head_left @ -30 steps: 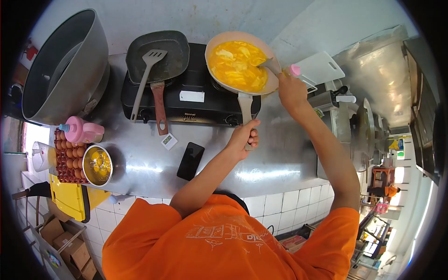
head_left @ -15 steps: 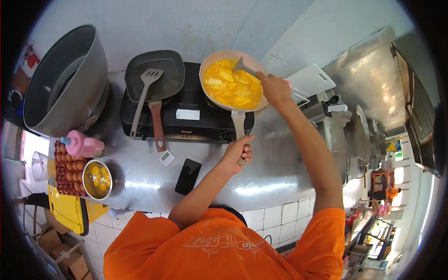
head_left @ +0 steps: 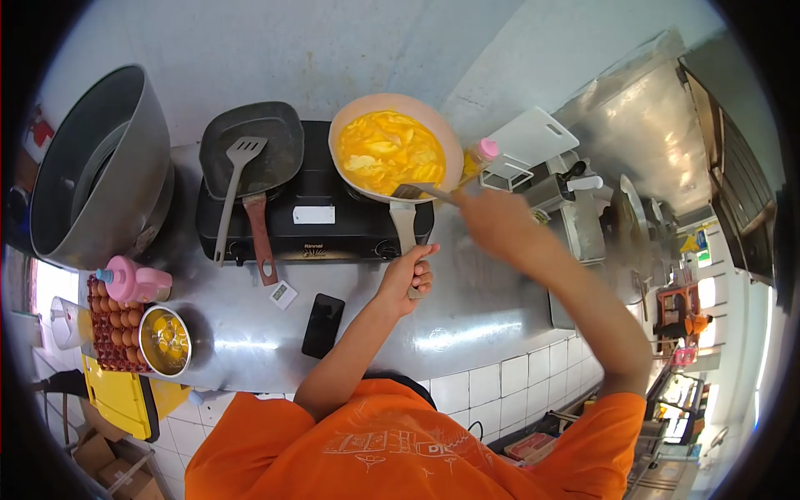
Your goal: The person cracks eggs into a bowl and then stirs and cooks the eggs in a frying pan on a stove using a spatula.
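Head view: egg [head_left: 390, 150] could be slopped over the near rim of the pan [head_left: 454, 154], since the spatula [head_left: 413, 191] is set low at that edge and the mixture looks runny; the pan might also be swung on the stove [head_left: 354, 227] if its handle [head_left: 402, 223] were pulled harder than the stirring is braced; the bottle [head_left: 477, 161] with the pink cap, just beside the pan, might be knocked by a wide sweep of the right hand [head_left: 504, 223]; the left arm [head_left: 354, 346] is stretched forward over the counter [head_left: 467, 292], the handle being wrapped by the left hand's [head_left: 406, 279] fingers; the right arm [head_left: 583, 304] is bent, its elbow carried wide; the spatula is held by the right hand's fingers, though their exact wrap is blurred; the egg is spread inside the pan, at the stove's right side.
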Available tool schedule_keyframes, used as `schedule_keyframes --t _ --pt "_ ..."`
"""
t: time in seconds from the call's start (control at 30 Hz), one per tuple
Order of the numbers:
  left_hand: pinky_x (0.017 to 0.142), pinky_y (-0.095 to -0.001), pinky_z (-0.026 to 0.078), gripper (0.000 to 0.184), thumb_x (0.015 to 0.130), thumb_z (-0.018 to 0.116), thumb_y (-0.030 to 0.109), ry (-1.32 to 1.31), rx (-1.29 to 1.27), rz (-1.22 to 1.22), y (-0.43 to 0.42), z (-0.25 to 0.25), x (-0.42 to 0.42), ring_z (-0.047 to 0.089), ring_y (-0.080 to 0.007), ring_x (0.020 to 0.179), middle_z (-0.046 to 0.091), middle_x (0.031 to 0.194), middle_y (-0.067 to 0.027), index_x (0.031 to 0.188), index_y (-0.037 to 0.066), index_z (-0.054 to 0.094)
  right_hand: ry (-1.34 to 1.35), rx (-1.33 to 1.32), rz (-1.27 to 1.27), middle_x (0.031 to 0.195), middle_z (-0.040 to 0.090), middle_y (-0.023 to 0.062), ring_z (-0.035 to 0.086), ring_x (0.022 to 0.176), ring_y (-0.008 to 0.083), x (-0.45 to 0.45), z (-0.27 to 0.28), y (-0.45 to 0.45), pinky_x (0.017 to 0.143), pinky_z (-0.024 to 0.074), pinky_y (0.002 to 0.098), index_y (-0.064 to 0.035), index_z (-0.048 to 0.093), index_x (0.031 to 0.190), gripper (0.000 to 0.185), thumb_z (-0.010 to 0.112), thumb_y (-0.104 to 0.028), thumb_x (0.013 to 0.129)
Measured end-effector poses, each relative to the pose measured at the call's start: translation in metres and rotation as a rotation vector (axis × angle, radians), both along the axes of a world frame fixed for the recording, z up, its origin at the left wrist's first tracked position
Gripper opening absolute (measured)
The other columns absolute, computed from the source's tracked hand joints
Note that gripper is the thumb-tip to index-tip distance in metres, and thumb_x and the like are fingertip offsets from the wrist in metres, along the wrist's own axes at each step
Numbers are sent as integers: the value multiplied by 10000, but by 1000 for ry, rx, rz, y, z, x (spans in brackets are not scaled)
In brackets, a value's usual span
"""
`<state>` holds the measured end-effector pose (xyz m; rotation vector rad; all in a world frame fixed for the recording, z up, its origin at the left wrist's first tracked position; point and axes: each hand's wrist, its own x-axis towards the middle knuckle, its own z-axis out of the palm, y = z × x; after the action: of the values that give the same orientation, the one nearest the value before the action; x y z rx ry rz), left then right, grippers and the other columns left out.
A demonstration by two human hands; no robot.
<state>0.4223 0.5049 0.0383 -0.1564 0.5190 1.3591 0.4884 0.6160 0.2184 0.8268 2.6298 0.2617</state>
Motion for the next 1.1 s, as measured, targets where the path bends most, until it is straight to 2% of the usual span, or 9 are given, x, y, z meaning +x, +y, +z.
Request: schedule_keyframes --t 0.07,0.13,0.27,0.37,0.63,0.73,0.87,0.93,1.1 --pt "432 -212 284 220 908 606 228 -2 -1 -1 0 0 0 304 -29 432 332 545 95 1068 81 571 49 35 31 755 673 184 689 747 350 -4 -29 -11 640 554 458 -54 495 1229 376 544 -113 862" --pt "436 -216 283 213 906 610 225 -3 -9 10 1 -1 1 303 -34 435 333 549 86 1058 81 574 97 120 -45 778 691 131 710 712 268 -14 -53 -18 578 560 388 -12 572 1008 202 588 -108 832" --pt "427 -214 279 199 915 596 226 28 -74 41 5 -8 5 299 -33 429 331 546 86 1045 78 567 258 123 -121 773 695 138 716 736 249 -39 -84 -7 578 561 358 -6 570 994 200 603 -104 823" --pt "418 -213 274 198 919 588 225 32 -56 27 5 -10 6 297 -33 426 329 543 86 1049 77 567 372 114 -137 754 699 143 710 714 277 -59 -103 14 602 560 389 -7 574 1063 229 537 -89 853" --pt "408 -205 281 233 926 583 228 5 6 -21 6 -7 2 310 -30 413 330 514 96 1108 84 576 243 77 -225 852 718 126 714 805 275 -95 -93 73 659 562 386 -43 635 1034 201 538 -135 884" --pt "426 -208 284 236 922 589 241 16 9 -23 5 -7 2 306 -29 428 323 536 93 1095 80 579 250 98 -234 1016 721 85 712 864 238 -92 -84 94 655 570 376 -119 733 986 209 563 -157 870" --pt "430 -208 285 253 926 586 234 -7 22 -6 4 -4 3 305 -29 429 321 536 93 1120 72 573 287 66 -250 1034 712 108 700 928 261 -57 -88 127 733 563 398 -97 713 1018 242 521 -179 895" --pt "431 -208 284 255 928 582 230 -16 15 -4 4 -4 2 303 -29 429 320 537 93 1125 69 572 283 117 -306 984 698 143 685 917 327 -40 -110 148 761 549 442 -72 627 1090 270 494 -262 951" --pt "428 -212 274 274 928 577 218 -11 8 -5 4 -3 1 295 -30 429 320 543 88 1149 56 561 347 118 -391 1055 695 125 687 964 288 -21 -132 138 785 551 414 -64 665 1024 257 484 -228 942"
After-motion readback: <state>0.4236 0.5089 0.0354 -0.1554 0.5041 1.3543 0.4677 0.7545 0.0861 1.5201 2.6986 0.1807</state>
